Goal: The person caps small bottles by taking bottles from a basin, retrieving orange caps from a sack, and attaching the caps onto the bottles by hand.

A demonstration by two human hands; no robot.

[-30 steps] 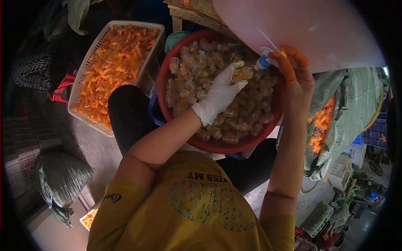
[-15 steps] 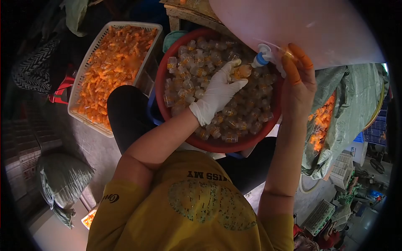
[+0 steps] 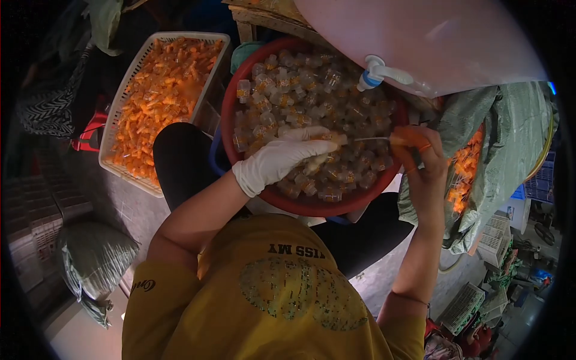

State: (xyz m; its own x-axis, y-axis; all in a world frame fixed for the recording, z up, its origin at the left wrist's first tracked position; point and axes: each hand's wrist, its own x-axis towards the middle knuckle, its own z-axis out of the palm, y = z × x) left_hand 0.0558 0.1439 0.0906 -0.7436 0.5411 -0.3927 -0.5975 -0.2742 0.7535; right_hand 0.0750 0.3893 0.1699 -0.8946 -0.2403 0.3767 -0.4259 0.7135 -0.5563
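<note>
My left hand (image 3: 285, 157), in a white glove, is closed on a small clear bottle (image 3: 337, 140) above a red tub (image 3: 228, 114) full of similar bottles (image 3: 288, 96). My right hand (image 3: 420, 150) wears orange finger covers and pinches a thin pale stick (image 3: 372, 138). The stick points left, its far end at the bottle's mouth; whether it is inside cannot be made out. Above the tub's right part, a white tap with a blue ring (image 3: 372, 75) sticks out from a large pale container (image 3: 420, 36).
A white basket (image 3: 105, 135) of orange-capped pieces stands at left. On the right, a green woven sack (image 3: 510, 132) lies open over orange pieces with pale sticks (image 3: 465, 168). A wooden table (image 3: 270, 19) is behind the tub, and a filled sack (image 3: 96, 255) sits at lower left.
My left hand has moved down and left from the tap with the bottle. My right hand has come away from the tap, lower, and its stick now points at the bottle.
</note>
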